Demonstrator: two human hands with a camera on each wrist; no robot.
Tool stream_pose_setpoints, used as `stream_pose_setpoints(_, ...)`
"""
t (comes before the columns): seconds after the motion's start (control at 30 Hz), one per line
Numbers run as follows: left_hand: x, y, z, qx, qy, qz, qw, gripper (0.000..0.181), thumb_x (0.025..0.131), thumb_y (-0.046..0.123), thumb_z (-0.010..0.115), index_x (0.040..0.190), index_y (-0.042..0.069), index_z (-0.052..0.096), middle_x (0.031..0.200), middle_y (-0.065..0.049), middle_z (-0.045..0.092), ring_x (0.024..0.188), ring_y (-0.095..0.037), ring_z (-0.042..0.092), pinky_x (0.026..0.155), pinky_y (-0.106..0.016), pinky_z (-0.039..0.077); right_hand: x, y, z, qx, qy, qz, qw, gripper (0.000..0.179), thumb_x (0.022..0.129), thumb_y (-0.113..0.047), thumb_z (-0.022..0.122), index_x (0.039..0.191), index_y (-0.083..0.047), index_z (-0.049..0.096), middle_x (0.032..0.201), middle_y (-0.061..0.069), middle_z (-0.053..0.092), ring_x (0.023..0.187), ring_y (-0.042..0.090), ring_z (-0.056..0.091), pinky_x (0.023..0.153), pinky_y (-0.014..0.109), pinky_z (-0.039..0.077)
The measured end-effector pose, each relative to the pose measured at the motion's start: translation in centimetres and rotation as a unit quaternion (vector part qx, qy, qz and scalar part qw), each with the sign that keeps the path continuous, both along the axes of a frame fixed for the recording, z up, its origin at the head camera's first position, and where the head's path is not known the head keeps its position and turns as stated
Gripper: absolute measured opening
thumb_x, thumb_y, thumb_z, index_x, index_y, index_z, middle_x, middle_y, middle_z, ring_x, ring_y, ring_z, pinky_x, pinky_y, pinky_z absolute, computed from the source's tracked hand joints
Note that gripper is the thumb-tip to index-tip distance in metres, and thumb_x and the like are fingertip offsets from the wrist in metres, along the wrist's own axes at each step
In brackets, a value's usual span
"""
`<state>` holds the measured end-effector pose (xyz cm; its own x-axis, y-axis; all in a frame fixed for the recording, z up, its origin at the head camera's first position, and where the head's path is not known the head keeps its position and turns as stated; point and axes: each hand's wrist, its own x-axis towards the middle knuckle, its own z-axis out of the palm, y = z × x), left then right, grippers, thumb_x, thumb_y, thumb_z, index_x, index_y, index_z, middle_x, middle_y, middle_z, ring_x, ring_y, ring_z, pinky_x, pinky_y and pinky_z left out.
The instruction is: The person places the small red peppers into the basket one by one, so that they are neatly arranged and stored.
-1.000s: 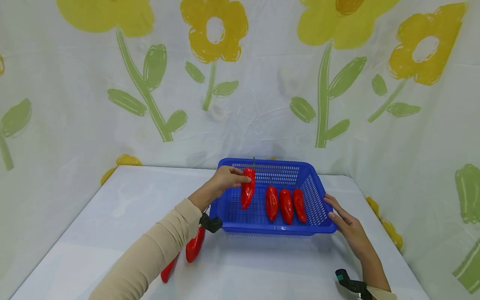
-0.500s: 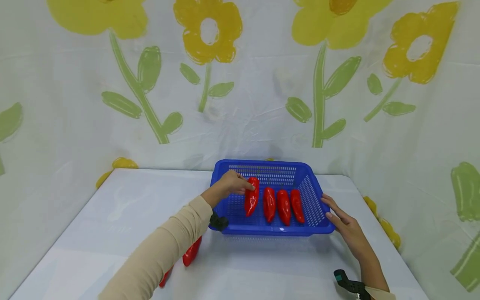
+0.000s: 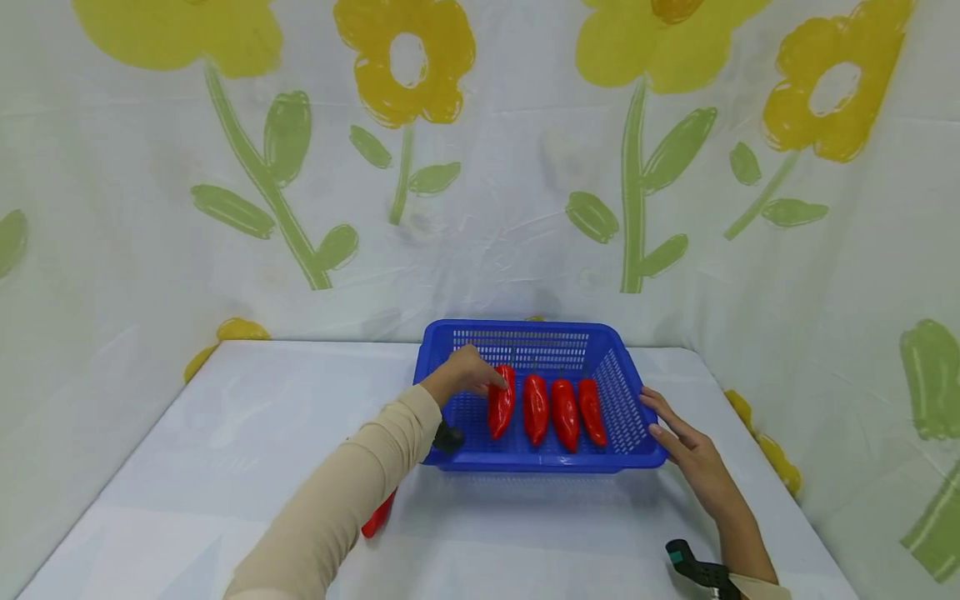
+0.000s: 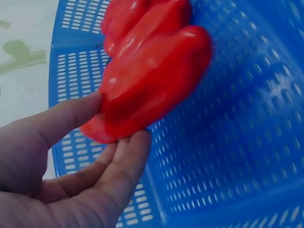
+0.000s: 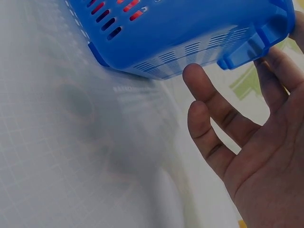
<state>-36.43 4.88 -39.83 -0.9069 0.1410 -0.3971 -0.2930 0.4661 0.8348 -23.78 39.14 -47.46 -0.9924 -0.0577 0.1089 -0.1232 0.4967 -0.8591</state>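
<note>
A blue plastic basket (image 3: 540, 463) with perforated walls stands toward the back of the table. My left hand (image 3: 471, 372) reaches over its left side and pinches a glossy red pepper (image 4: 156, 76) between thumb and fingers. That pepper hangs lengthwise inside the basket, low and close to the others. To its right, several red peppers (image 3: 565, 414) lie side by side on the basket's floor. My right hand (image 3: 699, 467) touches the basket's right rim near the front corner, fingers loosely extended. In the right wrist view two of its fingers (image 5: 204, 85) stand away from the basket wall.
Another red pepper (image 3: 379, 515) lies on the white table (image 3: 525, 542), left of the basket's front and partly hidden by the left sleeve (image 3: 337, 492). A cloth backdrop (image 3: 517, 208) printed with yellow flowers hangs behind and at the sides.
My left hand has moved down and slightly right, lowering its red pepper beside the others in the basket. The right hand stays at the rim. The left forearm now covers more of the table's peppers.
</note>
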Motion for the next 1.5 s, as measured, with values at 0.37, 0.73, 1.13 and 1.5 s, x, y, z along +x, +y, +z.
stream_pose_setpoints(0.37, -1.3, 2.3, -1.6, -0.021, -0.058, 0.014, 0.9980, 0.057, 0.079, -0.006, 0.080, 0.127, -0.011, 0.050, 0.101, -0.025, 0.065, 0.097, -0.038, 0.069, 0.084, -0.041, 0.059, -0.1, 0.3, -0.4, 0.004, 0.006, 0.000, 1.0000, 0.049, 0.106, -0.038, 0.049, 0.154, -0.031, 0.040, 0.163, -0.007, 0.026, 0.150, 0.033, 0.020, 0.108, 0.052, 0.031)
stream_pose_setpoints(0.73, -1.1, 2.8, -2.5, 0.003, -0.080, 0.035, 0.9962, 0.059, 0.081, -0.007, 0.077, 0.131, -0.011, 0.045, 0.111, -0.029, 0.064, 0.108, -0.041, 0.066, 0.090, -0.043, 0.056, -0.3, 0.0, -0.7, -0.028, 0.010, 0.005, 0.9995, 0.048, 0.106, -0.036, 0.050, 0.153, -0.030, 0.043, 0.163, -0.006, 0.026, 0.151, 0.032, 0.017, 0.110, 0.065, 0.027)
stream_pose_setpoints(1.13, -0.6, 4.3, -2.8, 0.019, -0.058, 0.020, 0.9979, 0.055, 0.081, -0.007, 0.078, 0.127, -0.013, 0.050, 0.104, -0.027, 0.066, 0.102, -0.039, 0.068, 0.088, -0.043, 0.057, -0.1, 0.2, -0.4, -0.025, 0.011, -0.002, 0.9996, 0.048, 0.105, -0.037, 0.050, 0.153, -0.030, 0.043, 0.163, -0.005, 0.027, 0.151, 0.032, 0.016, 0.109, 0.072, 0.023)
stream_pose_setpoints(1.5, -0.8, 4.3, -2.6, -0.052, -0.032, -0.009, 0.9981, 0.053, 0.083, 0.011, 0.082, 0.121, -0.010, 0.053, 0.105, -0.022, 0.066, 0.099, -0.036, 0.070, 0.084, -0.040, 0.059, -0.2, 0.2, -0.3, -0.020, 0.018, 0.000, 0.9996, 0.048, 0.105, -0.035, 0.050, 0.152, -0.029, 0.044, 0.162, -0.006, 0.028, 0.150, 0.032, 0.018, 0.109, 0.070, 0.025)
